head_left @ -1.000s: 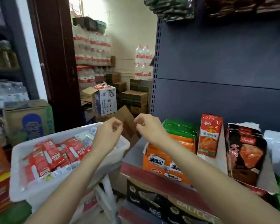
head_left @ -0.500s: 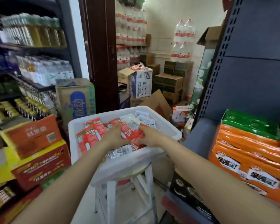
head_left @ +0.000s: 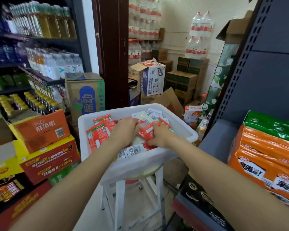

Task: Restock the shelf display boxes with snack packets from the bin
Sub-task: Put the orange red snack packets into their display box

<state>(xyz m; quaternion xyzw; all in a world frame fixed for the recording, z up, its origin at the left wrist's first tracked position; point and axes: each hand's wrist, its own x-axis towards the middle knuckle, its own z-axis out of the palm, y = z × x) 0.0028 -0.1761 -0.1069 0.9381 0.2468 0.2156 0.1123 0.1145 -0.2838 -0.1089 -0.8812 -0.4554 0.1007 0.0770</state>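
Note:
A white plastic bin (head_left: 183, 129) stands on a white stool (head_left: 120, 194) and holds several red and white snack packets (head_left: 98, 132). Both my hands are inside it. My left hand (head_left: 123, 132) curls its fingers round red packets at the bin's middle. Just right of it, my right hand (head_left: 162, 135) grips a red packet (head_left: 148, 131) that lies between the two hands. An orange display box (head_left: 264, 157) of orange and green packets stands on the shelf at the right.
Stacked drink cartons (head_left: 43, 142) and bottle shelves (head_left: 40, 64) line the left side. A dark shelf upright (head_left: 237, 64) rises on the right. Cardboard boxes (head_left: 153, 79) and water bottle packs fill the room behind the brown door frame (head_left: 113, 47).
The hands went from the shelf display box down into the bin. They now grip packets more firmly, with a red packet lifted between them. The view turned left.

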